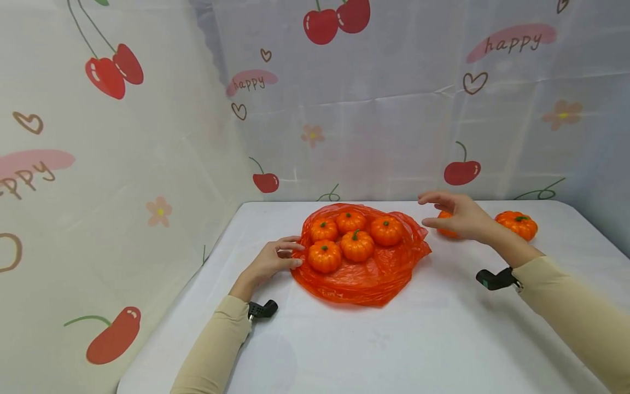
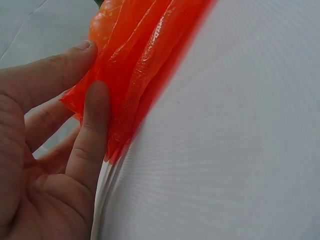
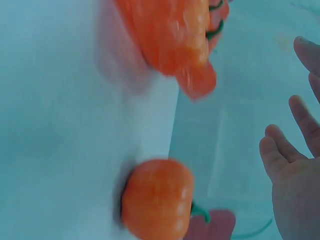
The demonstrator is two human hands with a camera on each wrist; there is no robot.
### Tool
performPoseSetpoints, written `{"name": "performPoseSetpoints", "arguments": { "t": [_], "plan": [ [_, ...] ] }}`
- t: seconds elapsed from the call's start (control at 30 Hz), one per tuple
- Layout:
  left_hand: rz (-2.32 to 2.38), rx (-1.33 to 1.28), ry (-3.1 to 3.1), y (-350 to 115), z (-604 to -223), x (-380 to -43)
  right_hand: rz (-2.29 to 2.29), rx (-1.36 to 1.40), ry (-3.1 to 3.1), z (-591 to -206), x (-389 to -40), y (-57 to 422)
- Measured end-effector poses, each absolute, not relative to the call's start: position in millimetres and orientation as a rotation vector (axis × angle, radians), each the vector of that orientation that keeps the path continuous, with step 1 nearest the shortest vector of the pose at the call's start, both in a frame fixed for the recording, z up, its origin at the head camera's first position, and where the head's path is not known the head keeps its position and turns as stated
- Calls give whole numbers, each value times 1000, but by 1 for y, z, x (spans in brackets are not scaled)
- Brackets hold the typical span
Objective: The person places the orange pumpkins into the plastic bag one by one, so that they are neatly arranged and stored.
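Observation:
Several small orange pumpkins [image 1: 357, 245] with green stems sit together on a spread-out, crumpled red plastic bag [image 1: 361, 282]. At the bag's left edge is my left hand [image 1: 269, 260], its thumb and fingers apart and touching the thin plastic. The left wrist view shows these extended fingertips against the folded bag [image 2: 135, 75]. My right hand [image 1: 460, 219] is raised to the right of the bag, fingers spread and holding nothing. It partly hides a loose pumpkin [image 1: 447, 224] behind it. In the right wrist view a single pumpkin [image 3: 157, 200] stands below the blurred bag [image 3: 170, 40].
One more pumpkin [image 1: 518, 224] lies farther right on the white table [image 1: 374, 350], beyond my right forearm. A patterned curtain [image 1: 384, 120] with cherries and hearts rises along the back edge and the sides. Dark wrist cameras [image 1: 494, 279] are strapped to both wrists.

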State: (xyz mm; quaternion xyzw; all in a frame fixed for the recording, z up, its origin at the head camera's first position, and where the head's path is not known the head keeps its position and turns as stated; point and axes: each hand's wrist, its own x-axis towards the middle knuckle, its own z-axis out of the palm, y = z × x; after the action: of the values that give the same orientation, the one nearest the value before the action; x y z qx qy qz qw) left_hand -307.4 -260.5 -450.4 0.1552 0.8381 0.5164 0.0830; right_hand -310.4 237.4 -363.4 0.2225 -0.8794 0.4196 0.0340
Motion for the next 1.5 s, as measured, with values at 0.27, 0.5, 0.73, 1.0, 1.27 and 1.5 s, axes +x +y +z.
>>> {"name": "performPoseSetpoints", "arguments": {
  "t": [0.27,0.5,0.73,1.0,1.27,1.5],
  "plan": [
    [1532,415,2514,-261,-451,-306,1266,428,-2759,-356,-306,292],
    [1536,444,2516,-260,-452,-307,1183,185,-2767,-356,-307,332],
    [1583,479,2493,-258,-450,-305,1189,77,-2756,-371,-310,365],
    [1576,483,2495,-259,-449,-307,1233,-39,-2781,-394,-313,388],
    [1561,481,2504,-261,-450,-307,1276,-62,-2779,-418,-317,393],
    [1562,476,2501,-260,-450,-307,1273,-83,-2787,-435,-317,391]
  ]
}}
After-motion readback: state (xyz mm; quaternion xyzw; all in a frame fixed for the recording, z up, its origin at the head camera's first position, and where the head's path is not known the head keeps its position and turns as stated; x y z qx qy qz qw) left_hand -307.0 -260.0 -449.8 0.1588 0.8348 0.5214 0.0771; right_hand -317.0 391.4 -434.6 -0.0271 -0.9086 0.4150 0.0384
